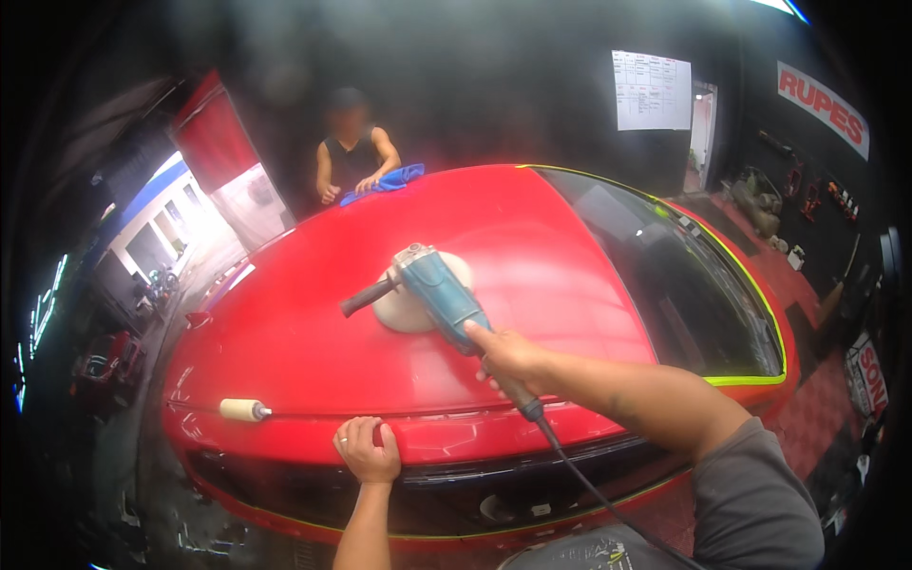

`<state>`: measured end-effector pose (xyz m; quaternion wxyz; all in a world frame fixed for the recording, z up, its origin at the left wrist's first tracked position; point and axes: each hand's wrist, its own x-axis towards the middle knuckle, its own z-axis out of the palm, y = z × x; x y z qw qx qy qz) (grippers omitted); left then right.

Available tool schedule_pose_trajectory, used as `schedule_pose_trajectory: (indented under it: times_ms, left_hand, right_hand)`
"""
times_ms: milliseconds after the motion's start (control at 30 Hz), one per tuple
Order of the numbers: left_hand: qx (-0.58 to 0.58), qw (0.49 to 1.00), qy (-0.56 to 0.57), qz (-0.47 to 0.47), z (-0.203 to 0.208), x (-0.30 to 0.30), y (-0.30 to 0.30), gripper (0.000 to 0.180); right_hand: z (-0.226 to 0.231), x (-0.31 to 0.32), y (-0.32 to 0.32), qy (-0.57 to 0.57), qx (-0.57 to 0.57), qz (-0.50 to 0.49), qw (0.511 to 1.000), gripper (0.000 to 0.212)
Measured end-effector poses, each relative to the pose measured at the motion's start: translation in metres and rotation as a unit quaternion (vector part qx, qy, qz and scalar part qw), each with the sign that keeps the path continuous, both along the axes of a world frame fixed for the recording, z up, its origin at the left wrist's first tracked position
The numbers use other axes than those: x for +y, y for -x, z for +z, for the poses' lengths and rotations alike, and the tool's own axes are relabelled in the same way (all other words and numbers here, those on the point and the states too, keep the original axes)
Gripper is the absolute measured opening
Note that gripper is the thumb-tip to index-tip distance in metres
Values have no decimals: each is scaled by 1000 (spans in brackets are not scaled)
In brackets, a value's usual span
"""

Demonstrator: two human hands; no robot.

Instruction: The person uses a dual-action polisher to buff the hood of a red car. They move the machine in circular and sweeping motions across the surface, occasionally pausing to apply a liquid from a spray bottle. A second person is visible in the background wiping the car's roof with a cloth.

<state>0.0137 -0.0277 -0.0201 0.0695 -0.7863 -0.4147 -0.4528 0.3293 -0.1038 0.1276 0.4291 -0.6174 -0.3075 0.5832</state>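
Note:
A teal power polisher lies over the red car roof, its round pale pad against the paint. My right hand is wrapped round the rear of its body, near where the dark cord leaves. The black side handle points left with no hand on it. My left hand rests on the near edge of the roof, fingers bent over and lying on the red surface, with a ring on one finger. Left of that hand, a cream bottle lies on its side on the roof edge.
Across the car a person has a hand on a blue cloth at the far roof edge. Yellow-green tape borders the glass at right. The polisher's cord runs down past my right arm. A sheet of paper hangs on the dark wall.

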Motion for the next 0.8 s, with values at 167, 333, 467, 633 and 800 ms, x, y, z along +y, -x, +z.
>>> schedule_pose_trajectory:
  times_ms: [167,333,467,633,800]
  left_hand:
    - [12,1000,-6,-1,4,3,0,20]
    - [21,1000,-23,4,5,-3,1,16]
    - [35,999,-14,-3,4,0,2,16]
    - [52,999,-6,0,-2,7,15,20]
    - [60,998,11,8,-1,4,14,25]
  right_hand:
    - [-19,18,26,-126,20,62,990,43]
    - [-25,-3,48,-125,149,54,979,58]
    - [-19,-21,50,-122,116,23,985,65]
    - [-12,-46,35,-139,124,-22,982,71]
    - [-5,-87,8,-127,139,-61,980,75]
